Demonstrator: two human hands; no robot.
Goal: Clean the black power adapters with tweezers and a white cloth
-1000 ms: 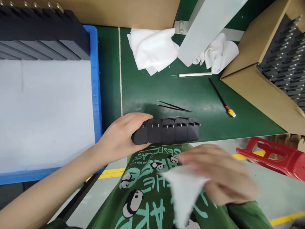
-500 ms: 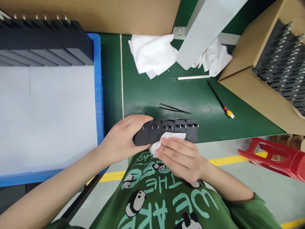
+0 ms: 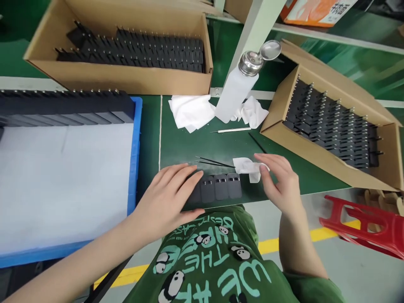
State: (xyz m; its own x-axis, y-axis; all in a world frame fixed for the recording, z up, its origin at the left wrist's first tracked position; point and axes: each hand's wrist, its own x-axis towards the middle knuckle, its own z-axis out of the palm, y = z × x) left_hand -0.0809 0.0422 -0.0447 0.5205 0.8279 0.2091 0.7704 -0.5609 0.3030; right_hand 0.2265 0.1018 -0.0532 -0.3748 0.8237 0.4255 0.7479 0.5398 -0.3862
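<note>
A row of several black plug adapters (image 3: pixel 221 188) lies on the green table (image 3: pixel 217 145) near its front edge, prongs facing up. My left hand (image 3: pixel 172 193) is around the left end of the row, with the thumb at the front and the fingers behind. A crumpled white cloth (image 3: pixel 248 167) rests just right of the row. The fingertips of my right hand (image 3: pixel 280 179) are at the cloth's right edge, thumb and forefinger apart. Black tweezers (image 3: pixel 214 163) lie behind the adapters, their right end by the cloth.
A blue tray (image 3: pixel 135 155) with adapters along its back is at left. Cardboard boxes (image 3: pixel 132 80) (image 3: pixel 274 120) of adapters stand behind and at right. White cloths (image 3: pixel 191 111), a pump bottle (image 3: pixel 235 92) and a white-handled tool (image 3: pixel 235 130) are at the back. A red stool (image 3: pixel 378 227) stands right.
My right hand has moved right, off the adapters, and the cloth now lies on the table. The adapters rest lower in front of me. My head view has shifted, showing more behind the table.
</note>
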